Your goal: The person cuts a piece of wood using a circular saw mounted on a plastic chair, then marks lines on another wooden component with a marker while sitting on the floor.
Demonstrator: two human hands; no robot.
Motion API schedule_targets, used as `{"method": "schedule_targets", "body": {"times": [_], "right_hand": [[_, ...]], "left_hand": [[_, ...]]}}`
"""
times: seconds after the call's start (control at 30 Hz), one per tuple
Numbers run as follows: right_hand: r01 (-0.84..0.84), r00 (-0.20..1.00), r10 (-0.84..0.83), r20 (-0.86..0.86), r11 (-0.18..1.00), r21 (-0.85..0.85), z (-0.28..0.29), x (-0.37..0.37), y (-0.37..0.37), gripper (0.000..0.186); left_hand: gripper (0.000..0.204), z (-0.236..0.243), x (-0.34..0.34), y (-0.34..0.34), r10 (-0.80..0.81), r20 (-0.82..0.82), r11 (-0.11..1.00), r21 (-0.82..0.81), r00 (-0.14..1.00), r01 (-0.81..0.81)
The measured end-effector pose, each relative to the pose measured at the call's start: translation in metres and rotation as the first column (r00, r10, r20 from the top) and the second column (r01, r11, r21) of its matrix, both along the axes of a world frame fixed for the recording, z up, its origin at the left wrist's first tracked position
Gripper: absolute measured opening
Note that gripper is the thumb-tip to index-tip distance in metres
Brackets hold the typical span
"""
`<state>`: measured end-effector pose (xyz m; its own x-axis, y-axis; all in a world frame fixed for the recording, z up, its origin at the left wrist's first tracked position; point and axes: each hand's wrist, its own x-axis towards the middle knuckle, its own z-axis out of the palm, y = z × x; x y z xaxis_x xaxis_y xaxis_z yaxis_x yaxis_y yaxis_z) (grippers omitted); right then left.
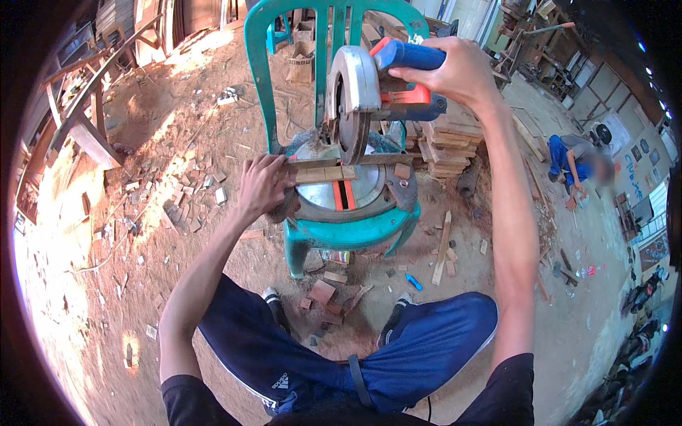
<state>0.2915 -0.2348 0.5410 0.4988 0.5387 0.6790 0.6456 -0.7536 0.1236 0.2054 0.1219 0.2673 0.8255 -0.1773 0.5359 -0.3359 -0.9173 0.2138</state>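
Note:
A miter saw [355, 92] stands on the seat of a green plastic chair [348, 233] in front of me. My right hand [463, 71] is wrapped round its blue handle [410, 55], with the saw head raised. The round blade [353, 135] hangs just above the saw's metal table [369, 186]. A short strip of wood [323, 175] lies across that table along the fence, its right end near the blade. My left hand [263, 183] grips the strip's left end, its fingers curled over it. A small wood block [402, 171] sits on the right side of the saw base.
Stacked boards [453, 142] stand right of the chair. Wood offcuts [323, 292] and a small blue object [414, 282] lie on the dusty floor between my feet and the chair. A wooden frame [89, 121] leans at far left. Another person [568, 156] crouches at far right.

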Motion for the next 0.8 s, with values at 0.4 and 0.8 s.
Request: {"method": "schedule_targets", "body": {"times": [0.4, 0.8], "right_hand": [[-0.005, 0.999, 0.000, 0.052, 0.996, 0.090, -0.007, -0.003, -0.007, 0.062], [0.012, 0.914, -0.096, -0.395, 0.977, -0.211, 0.031, 0.001, 0.001, 0.052]], "left_hand": [[0.059, 0.015, 0.013, -0.003, -0.019, -0.032, 0.997, 0.071, 0.999, 0.021], [0.062, -0.001, 0.017, 0.006, -0.098, 0.023, 0.992, -0.083, 0.995, 0.099]]}}
